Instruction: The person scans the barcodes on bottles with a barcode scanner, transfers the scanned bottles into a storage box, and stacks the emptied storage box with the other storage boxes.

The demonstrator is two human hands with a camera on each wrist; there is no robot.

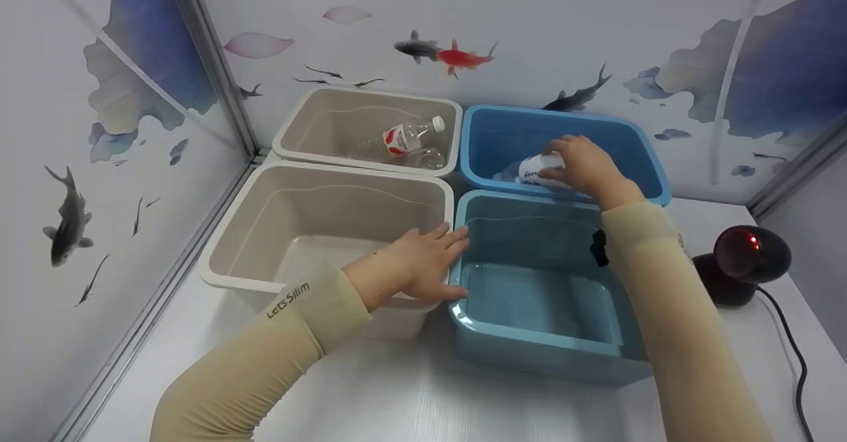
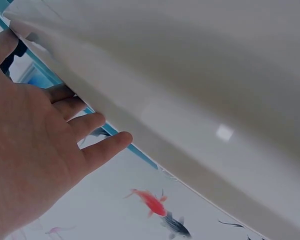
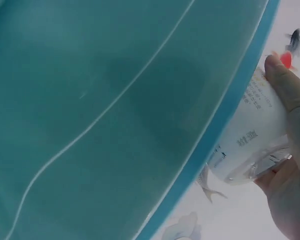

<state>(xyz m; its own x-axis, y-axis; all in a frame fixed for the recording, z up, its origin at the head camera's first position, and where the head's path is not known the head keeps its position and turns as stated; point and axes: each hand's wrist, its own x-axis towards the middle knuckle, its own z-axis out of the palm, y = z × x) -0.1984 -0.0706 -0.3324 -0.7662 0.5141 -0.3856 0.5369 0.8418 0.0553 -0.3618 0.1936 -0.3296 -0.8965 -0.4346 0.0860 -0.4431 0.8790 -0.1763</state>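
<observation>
My right hand (image 1: 585, 167) reaches into the blue bin (image 1: 569, 118) at the back right and grips a white bottle (image 1: 537, 169). Small dark print covers the bottle's side, and in the right wrist view the thumb lies along the bottle (image 3: 260, 120), fingers partly hidden behind it. With fingers spread, my left hand (image 1: 423, 263) rests at the right rim of the front beige bin (image 1: 331, 207), its fingertips by the edge of the teal bin (image 1: 542, 336). In the left wrist view the fingertips (image 2: 121, 140) meet the beige bin's edge.
A back beige bin (image 1: 357, 94) holds clear plastic bottles, one with a red and white label (image 1: 397, 139). On the right stands a black scanner-like device (image 1: 751, 257) with a red light and a cable (image 1: 794, 349). Walls with fish prints enclose the table (image 1: 423, 389).
</observation>
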